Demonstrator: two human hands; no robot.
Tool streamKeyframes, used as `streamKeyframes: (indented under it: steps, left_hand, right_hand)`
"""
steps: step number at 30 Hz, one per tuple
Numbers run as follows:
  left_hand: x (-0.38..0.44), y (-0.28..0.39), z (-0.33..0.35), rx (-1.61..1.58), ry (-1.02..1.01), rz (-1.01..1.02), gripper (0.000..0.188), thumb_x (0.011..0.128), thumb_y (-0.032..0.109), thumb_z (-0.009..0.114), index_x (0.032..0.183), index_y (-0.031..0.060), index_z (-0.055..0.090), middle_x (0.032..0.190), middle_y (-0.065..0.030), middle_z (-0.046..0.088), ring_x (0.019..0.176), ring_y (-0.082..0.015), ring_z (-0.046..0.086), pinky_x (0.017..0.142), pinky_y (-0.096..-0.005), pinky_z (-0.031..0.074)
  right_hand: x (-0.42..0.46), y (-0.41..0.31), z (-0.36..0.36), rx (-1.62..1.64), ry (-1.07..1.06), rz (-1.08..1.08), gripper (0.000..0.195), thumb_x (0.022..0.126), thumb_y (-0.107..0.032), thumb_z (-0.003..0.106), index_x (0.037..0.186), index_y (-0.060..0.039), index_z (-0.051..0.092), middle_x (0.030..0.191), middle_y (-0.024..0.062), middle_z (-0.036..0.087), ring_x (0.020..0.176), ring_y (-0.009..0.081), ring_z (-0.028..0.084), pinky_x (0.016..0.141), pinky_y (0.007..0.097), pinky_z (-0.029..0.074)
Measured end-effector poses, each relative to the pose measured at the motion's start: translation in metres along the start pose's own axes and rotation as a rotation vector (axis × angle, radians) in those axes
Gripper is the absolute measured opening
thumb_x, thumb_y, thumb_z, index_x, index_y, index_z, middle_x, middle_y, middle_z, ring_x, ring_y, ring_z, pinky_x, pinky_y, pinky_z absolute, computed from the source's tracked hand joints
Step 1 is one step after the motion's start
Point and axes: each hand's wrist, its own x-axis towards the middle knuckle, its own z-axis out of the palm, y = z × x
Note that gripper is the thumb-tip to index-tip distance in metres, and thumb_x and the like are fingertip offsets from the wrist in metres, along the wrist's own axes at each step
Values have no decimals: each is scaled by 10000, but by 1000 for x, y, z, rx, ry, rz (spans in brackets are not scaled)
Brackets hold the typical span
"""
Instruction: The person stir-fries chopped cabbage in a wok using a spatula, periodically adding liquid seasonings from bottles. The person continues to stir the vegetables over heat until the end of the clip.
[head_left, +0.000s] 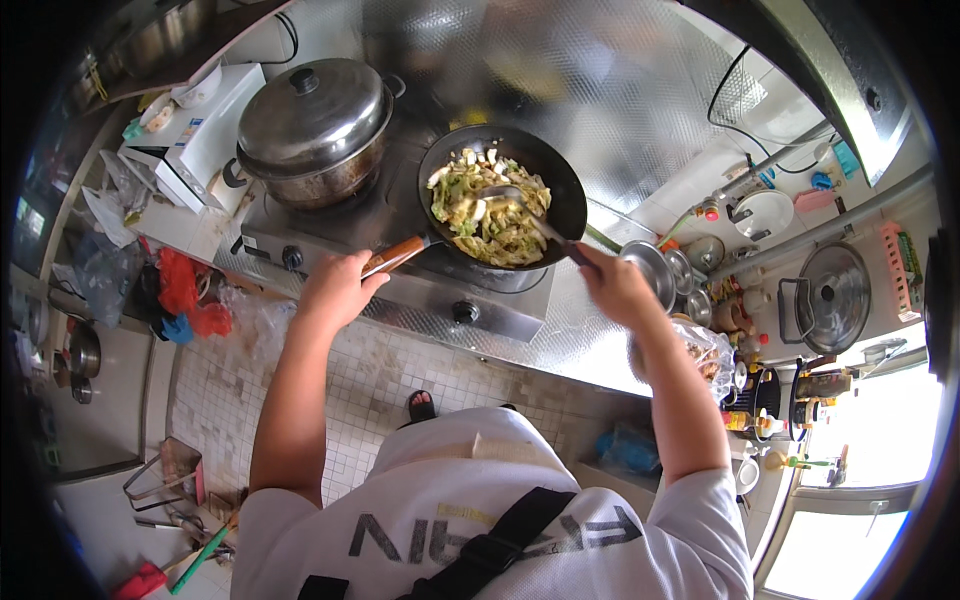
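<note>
A dark frying pan (566, 187) rests on the right burner of a steel gas stove (352, 274), tilted slightly. Chopped cabbage (487, 232) with pale pieces lies in it. My left hand (341, 289) is closed around the pan's wooden handle (397, 255). With my right hand (619, 285) I grip the dark handle of a metal spatula (510, 196), whose blade is among the cabbage; the blade's tip is partly covered by food.
A large lidded steel pot (315, 120) stands on the left burner. Steel bowls (649, 266) and a plastic bag of food (705, 356) are beside my right forearm. Plastic bags (180, 281) hang left of the counter. A range hood (832, 75) juts in at upper right.
</note>
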Motion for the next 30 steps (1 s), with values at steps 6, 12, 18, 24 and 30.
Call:
streamKeyframes:
  steps: [6,12,18,24,30]
  left_hand:
    - [-1,-3,3,40,13,15,378,937,370,742,1062,18,682,903,-229,730,886,-446,691,793,-526,548]
    - [3,1,4,-24,-44,1,393,944,370,734,1126,25,680,951,-220,739,911,-444,696,801,-527,549]
    - [-4,-2,-2,48,-57,-51,439,950,391,724,1205,36,680,991,-228,741,941,-437,701,815,-524,553]
    - [2,-5,4,14,-42,-4,444,953,400,720,1218,47,675,969,-230,737,930,-444,697,806,-523,548]
    - [-2,-6,5,-22,-10,-19,410,937,361,746,1176,35,679,952,-237,729,923,-454,685,791,-506,535]
  right_hand:
    - [-27,24,-79,619,-336,287,406,1049,-309,626,1402,-111,662,721,41,598,655,86,553,599,289,462]
    - [-13,3,0,384,-247,153,375,1054,-293,594,1370,-108,675,841,145,720,730,232,688,682,368,536]
    - [-23,-14,-92,103,-306,47,354,1061,-267,569,1360,-116,685,890,153,742,824,246,721,777,409,548]
    - [-12,-3,-67,64,-379,-35,365,1058,-310,570,1362,-146,687,976,157,744,902,279,711,856,396,539]
    - [-10,-2,-91,45,-250,-31,347,1023,-244,622,1335,-113,695,920,161,742,842,284,711,792,421,535]
